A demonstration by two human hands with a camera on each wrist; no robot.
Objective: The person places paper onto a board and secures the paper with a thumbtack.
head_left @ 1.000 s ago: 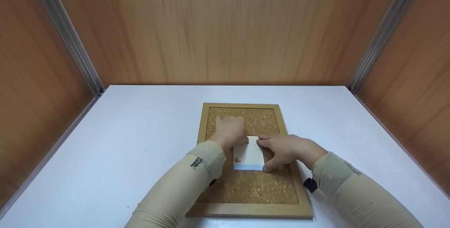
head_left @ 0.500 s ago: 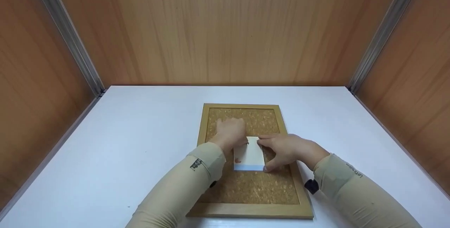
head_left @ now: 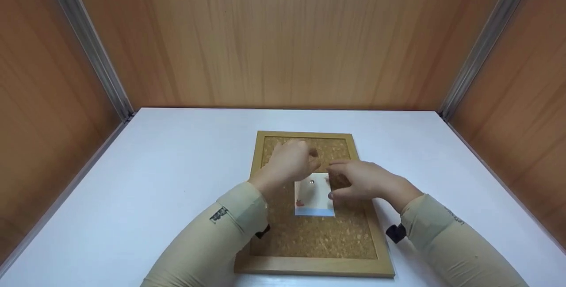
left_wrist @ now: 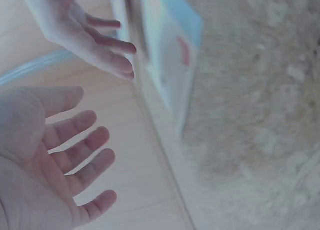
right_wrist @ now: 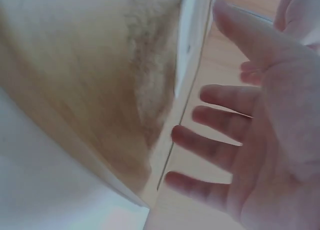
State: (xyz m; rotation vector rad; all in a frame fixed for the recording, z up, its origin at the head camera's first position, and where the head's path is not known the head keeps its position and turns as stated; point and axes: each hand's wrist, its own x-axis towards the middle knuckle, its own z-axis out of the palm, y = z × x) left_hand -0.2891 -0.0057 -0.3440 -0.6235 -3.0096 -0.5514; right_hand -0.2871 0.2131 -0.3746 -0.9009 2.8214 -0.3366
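A white card (head_left: 315, 202) with a blue band along its near edge and a small red mark lies on a wood-framed cork board (head_left: 327, 238). A small shiny pin head (head_left: 312, 182) shows near the card's far edge. My left hand (head_left: 289, 159) hovers over the board just beyond the card, its fingers apart and loosely bent in the left wrist view, holding nothing. At the card's right side is my right hand (head_left: 366, 181), thumb and fingers spread and nothing between them. In the right wrist view the card is seen nearly edge-on.
The board lies on a white table (head_left: 177, 167), near its front edge. A wood-grain panel (head_left: 283, 35) closes off the back, with similar panels at both sides and grey metal posts (head_left: 88, 44) in the corners.
My left hand has lifted off the card and its fingers have loosened, uncovering the pin head. My right hand has come up slightly from the card's right edge. The card has stayed put.
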